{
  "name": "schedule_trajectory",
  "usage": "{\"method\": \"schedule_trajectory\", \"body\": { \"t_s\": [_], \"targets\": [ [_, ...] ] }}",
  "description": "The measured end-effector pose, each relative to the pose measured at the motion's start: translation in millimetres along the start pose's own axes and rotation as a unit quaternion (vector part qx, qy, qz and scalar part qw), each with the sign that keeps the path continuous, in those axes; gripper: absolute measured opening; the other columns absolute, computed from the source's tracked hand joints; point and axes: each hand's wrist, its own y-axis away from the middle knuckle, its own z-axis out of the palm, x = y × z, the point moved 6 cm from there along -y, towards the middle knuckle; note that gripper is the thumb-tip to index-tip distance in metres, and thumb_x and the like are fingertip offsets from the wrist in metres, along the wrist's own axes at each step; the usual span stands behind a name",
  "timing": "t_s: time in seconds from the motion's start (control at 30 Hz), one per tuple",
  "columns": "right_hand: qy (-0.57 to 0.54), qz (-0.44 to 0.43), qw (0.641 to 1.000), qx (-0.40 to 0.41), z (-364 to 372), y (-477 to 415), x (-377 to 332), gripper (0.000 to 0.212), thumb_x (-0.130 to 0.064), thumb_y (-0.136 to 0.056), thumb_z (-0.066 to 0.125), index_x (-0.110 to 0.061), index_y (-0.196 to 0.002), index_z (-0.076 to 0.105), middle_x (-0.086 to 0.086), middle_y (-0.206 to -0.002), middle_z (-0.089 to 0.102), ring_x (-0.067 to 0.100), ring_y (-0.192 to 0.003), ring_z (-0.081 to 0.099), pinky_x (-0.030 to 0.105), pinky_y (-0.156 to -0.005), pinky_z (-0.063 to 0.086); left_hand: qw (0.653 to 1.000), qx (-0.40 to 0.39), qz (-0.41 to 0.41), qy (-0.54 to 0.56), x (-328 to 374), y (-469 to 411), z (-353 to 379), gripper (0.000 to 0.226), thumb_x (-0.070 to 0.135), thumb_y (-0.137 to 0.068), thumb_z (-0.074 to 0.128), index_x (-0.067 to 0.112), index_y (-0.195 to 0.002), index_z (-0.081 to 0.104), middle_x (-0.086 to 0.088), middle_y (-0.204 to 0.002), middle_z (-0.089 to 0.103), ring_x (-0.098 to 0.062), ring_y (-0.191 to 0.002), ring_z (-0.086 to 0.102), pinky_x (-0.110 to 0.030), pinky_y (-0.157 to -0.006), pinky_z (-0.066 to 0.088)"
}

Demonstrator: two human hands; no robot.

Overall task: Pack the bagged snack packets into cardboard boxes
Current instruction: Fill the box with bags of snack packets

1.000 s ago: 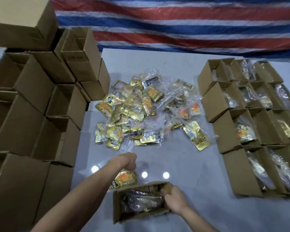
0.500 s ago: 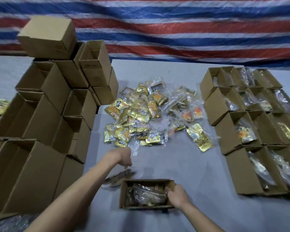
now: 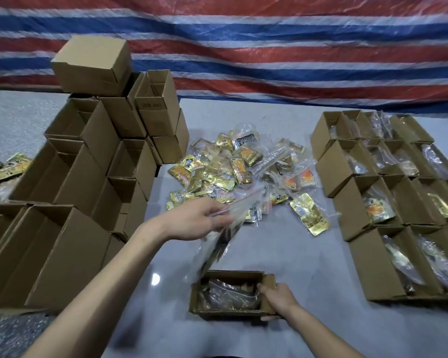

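An open cardboard box [image 3: 228, 313] lies on the grey table [image 3: 308, 267] in front of me, with a clear bag of snack packets inside. My right hand [image 3: 277, 299] grips the box's right end. My left hand [image 3: 199, 223] pinches the top of a clear zip bag [image 3: 217, 244] that hangs down with its lower end at the box's left rim; the bag is blurred. A pile of gold and orange snack packets in clear bags [image 3: 238, 177] lies farther back in the middle.
Stacked cardboard boxes [image 3: 88, 164], most of them open, stand on the left. Rows of open boxes holding bagged packets [image 3: 388, 202] fill the right side. Loose gold packets [image 3: 3, 166] lie at the far left. A striped tarp [image 3: 243, 47] hangs behind.
My left hand has lifted a clear bag from the table beside the box and now holds it up over the box's left end. My right hand stays on the box.
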Motion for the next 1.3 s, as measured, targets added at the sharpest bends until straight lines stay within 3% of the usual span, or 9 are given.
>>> {"method": "schedule_trajectory", "body": {
  "t_s": [0.17, 0.3, 0.47, 0.6, 0.7, 0.8, 0.87, 1.03, 1.3],
  "targets": [
    [-0.021, -0.02, 1.0, -0.002, 0, 3, -2, 0.022, -0.032, -0.098, 0.057, -0.012, -0.095, 0.067, 0.009, -0.093, 0.072, 0.027, -0.074, 0.075, 0.041, -0.055, 0.061, 0.998, -0.032, 0.03, -0.038, 27, 10, 5, 0.038, 0.041, -0.102, 0.049, 0.009, -0.081, 0.052, -0.019, -0.088, 0.062, -0.03, -0.082, 0.068, -0.039, -0.06, 0.06],
    [-0.025, -0.023, 0.999, -0.002, -1, 3, -1, 0.027, -0.033, -0.1, 0.054, -0.011, -0.09, 0.067, 0.007, -0.082, 0.071, 0.024, -0.068, 0.074, 0.044, -0.056, 0.062, 0.993, -0.058, 0.056, -0.086, 37, 13, 14, 0.035, 0.038, -0.104, 0.043, 0.008, -0.089, 0.052, -0.02, -0.09, 0.06, -0.032, -0.086, 0.064, -0.024, -0.058, 0.052],
    [-0.019, -0.025, 1.0, -0.003, 0, 1, -2, 0.028, -0.031, -0.102, 0.05, -0.01, -0.092, 0.066, 0.008, -0.078, 0.072, 0.027, -0.066, 0.075, 0.042, -0.054, 0.061, 0.979, -0.114, 0.09, -0.143, 44, 12, 31, 0.027, 0.034, -0.106, 0.042, 0.015, -0.09, 0.054, 0.008, -0.078, 0.056, -0.013, -0.078, 0.055, -0.034, -0.073, 0.044],
    [-0.008, -0.032, 0.999, -0.008, 0, -1, -5, 0.029, -0.03, -0.102, 0.048, -0.009, -0.093, 0.066, 0.01, -0.083, 0.071, 0.028, -0.067, 0.074, 0.043, -0.056, 0.062, 0.97, -0.145, 0.097, -0.169, 42, 11, 38, 0.021, 0.033, -0.104, 0.046, 0.029, -0.086, 0.056, 0.021, -0.07, 0.052, 0.009, -0.069, 0.051, -0.013, -0.061, 0.035],
    [-0.009, -0.029, 0.999, -0.012, -1, -3, -7, 0.029, -0.03, -0.103, 0.047, -0.007, -0.096, 0.064, 0.012, -0.09, 0.068, 0.03, -0.074, 0.073, 0.041, -0.056, 0.061, 0.96, -0.153, 0.096, -0.216, 39, 9, 42, 0.022, 0.037, -0.104, 0.047, 0.025, -0.102, 0.065, 0.015, -0.084, 0.062, 0.0, -0.072, 0.049, -0.023, -0.064, 0.036],
    [-0.009, -0.029, 0.999, -0.011, -1, -3, -8, 0.028, -0.028, -0.103, 0.046, -0.008, -0.096, 0.062, 0.012, -0.09, 0.064, 0.029, -0.073, 0.071, 0.041, -0.055, 0.061, 0.948, -0.14, 0.1, -0.267, 39, 8, 46, 0.027, 0.043, -0.103, 0.046, 0.026, -0.111, 0.066, 0.01, -0.105, 0.07, -0.008, -0.087, 0.056, -0.029, -0.071, 0.044],
    [-0.008, -0.029, 0.999, -0.013, -2, -3, -8, 0.028, -0.027, -0.103, 0.045, -0.007, -0.095, 0.064, 0.011, -0.084, 0.063, 0.027, -0.069, 0.07, 0.042, -0.056, 0.062, 0.943, -0.13, 0.109, -0.285, 39, 8, 49, 0.028, 0.044, -0.103, 0.046, 0.029, -0.113, 0.066, 0.009, -0.107, 0.071, -0.013, -0.095, 0.06, -0.032, -0.074, 0.047],
    [-0.021, -0.038, 0.999, -0.027, -1, 0, -10, 0.025, -0.023, -0.101, 0.048, -0.015, -0.096, 0.071, 0.007, -0.092, 0.073, 0.028, -0.074, 0.075, 0.041, -0.056, 0.061, 0.931, -0.113, 0.127, -0.322, 32, 1, 57, 0.027, 0.038, -0.103, 0.046, 0.034, -0.122, 0.065, 0.01, -0.114, 0.07, -0.017, -0.103, 0.06, -0.027, -0.068, 0.034],
    [-0.012, -0.033, 0.999, -0.014, 1, 2, -9, 0.022, -0.026, -0.098, 0.051, -0.016, -0.096, 0.07, 0.007, -0.095, 0.073, 0.026, -0.072, 0.076, 0.039, -0.055, 0.061, 0.948, -0.124, 0.106, -0.274, 6, -9, 74, 0.029, 0.036, -0.104, 0.046, 0.038, -0.127, 0.063, 0.009, -0.12, 0.069, -0.02, -0.108, 0.06, -0.035, -0.079, 0.048]
  ]
}}
